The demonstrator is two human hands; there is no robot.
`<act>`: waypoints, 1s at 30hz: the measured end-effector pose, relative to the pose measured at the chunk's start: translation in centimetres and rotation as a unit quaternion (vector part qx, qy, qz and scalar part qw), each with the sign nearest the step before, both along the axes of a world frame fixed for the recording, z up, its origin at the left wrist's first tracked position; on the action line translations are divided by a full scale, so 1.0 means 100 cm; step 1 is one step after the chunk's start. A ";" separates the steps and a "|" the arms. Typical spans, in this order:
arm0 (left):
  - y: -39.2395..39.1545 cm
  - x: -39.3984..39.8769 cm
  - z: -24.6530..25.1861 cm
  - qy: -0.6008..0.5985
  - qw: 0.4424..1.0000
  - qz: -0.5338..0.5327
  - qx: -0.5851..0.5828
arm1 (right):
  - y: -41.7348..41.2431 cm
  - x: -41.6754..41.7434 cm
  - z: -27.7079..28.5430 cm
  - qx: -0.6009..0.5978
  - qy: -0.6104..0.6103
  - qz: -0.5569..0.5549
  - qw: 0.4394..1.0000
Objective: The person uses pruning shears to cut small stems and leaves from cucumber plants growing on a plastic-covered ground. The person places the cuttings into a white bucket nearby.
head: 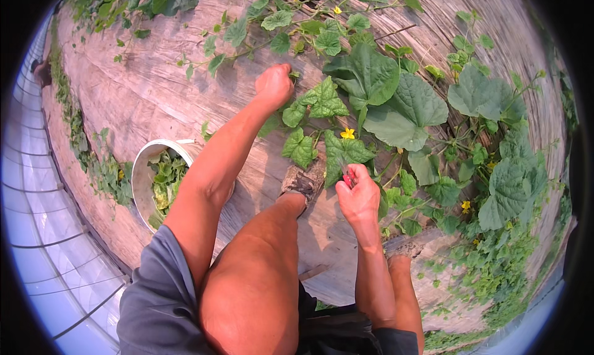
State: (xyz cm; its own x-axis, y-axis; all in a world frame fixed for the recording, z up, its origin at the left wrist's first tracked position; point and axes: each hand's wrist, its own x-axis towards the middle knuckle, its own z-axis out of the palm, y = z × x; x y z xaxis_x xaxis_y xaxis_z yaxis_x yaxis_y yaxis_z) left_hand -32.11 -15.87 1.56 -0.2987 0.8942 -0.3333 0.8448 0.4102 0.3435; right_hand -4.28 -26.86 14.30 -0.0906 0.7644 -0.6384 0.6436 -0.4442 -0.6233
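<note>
My left hand [274,85] is closed at the end of a vine shoot; a small green leaf tip [293,75] shows beside its fingers, and what lies inside the fist is hidden. Closed around red-handled snips [348,178] is my right hand [359,192], just below a lobed vine leaf [343,153] and a yellow flower [347,133]. Large green leaves [406,111] spread above and to the right of it. A white bucket [139,174] with cut leaves [167,181] inside stands left of my left forearm.
Pale plastic sheeting [111,95] covers the ground. Trailing vines with yellow flowers lie along the top and thickly at the right [506,192]. My shoe [304,183] is between the hands. A ribbed translucent greenhouse wall [51,243] curves along the left edge.
</note>
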 end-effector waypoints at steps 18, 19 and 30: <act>0.034 -0.010 -0.045 -0.064 0.986 0.080 0.133 | 0.001 0.007 -0.003 0.022 0.014 0.017 1.000; 0.029 -0.010 -0.045 -0.141 0.977 0.118 0.111 | 0.002 0.006 -0.002 0.017 0.015 0.014 1.000; 0.049 0.029 0.016 -0.333 0.928 0.167 0.012 | 0.063 -0.011 0.002 0.184 0.038 -0.048 0.981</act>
State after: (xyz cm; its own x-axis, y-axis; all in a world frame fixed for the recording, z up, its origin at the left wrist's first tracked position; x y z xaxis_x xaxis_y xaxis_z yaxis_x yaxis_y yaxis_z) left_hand -29.17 -10.92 3.14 -0.2958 0.7989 -0.5237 0.2700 0.5958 0.7564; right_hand -5.38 -20.52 14.50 -0.0426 0.9493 -0.3116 0.5556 -0.2368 -0.7971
